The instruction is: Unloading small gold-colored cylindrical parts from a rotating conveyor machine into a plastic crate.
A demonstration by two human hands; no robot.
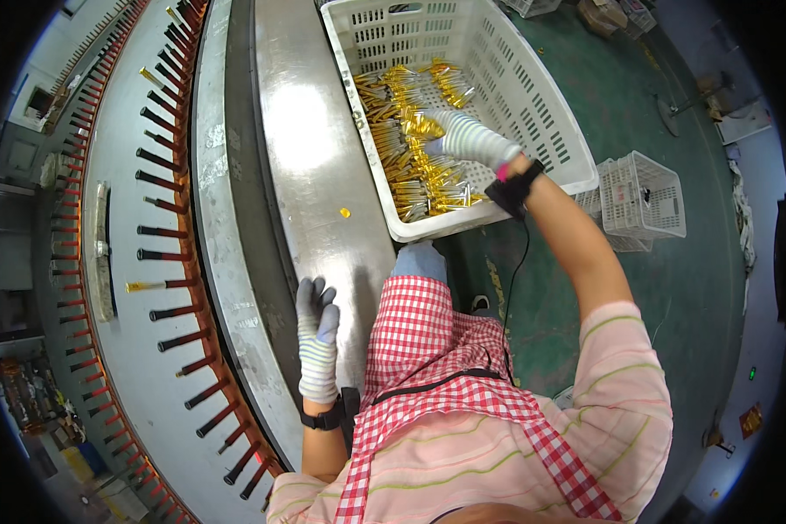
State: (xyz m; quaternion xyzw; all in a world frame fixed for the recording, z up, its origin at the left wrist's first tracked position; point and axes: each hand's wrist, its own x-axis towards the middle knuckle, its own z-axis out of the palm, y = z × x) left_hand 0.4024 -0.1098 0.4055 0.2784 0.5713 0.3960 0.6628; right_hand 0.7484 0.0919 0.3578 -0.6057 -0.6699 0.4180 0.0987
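Note:
My right hand [473, 140], in a striped glove, reaches into a white plastic basket [540, 122]. Its fingers close around a bunch of shiny gold slim pieces [422, 125], partly covered by the glove. Beneath and around it lie many slender gold-and-silver pieces [397, 162], heaped along the basket's left side; their exact kind I cannot make out. My left hand [318, 336], gloved with grey fingertips, hovers over or rests on the metal bench [323, 157], fingers loosely apart and holding nothing. A small yellow scrap [345, 212] lies farther up the bench.
Left of the bench, a curved line of dark rods on an orange-brown rail [192, 262] runs past; a few rods carry gold pieces [145, 286]. White crates [642, 196] stand on the green floor to the right. My checked apron [415, 323] touches the bench side.

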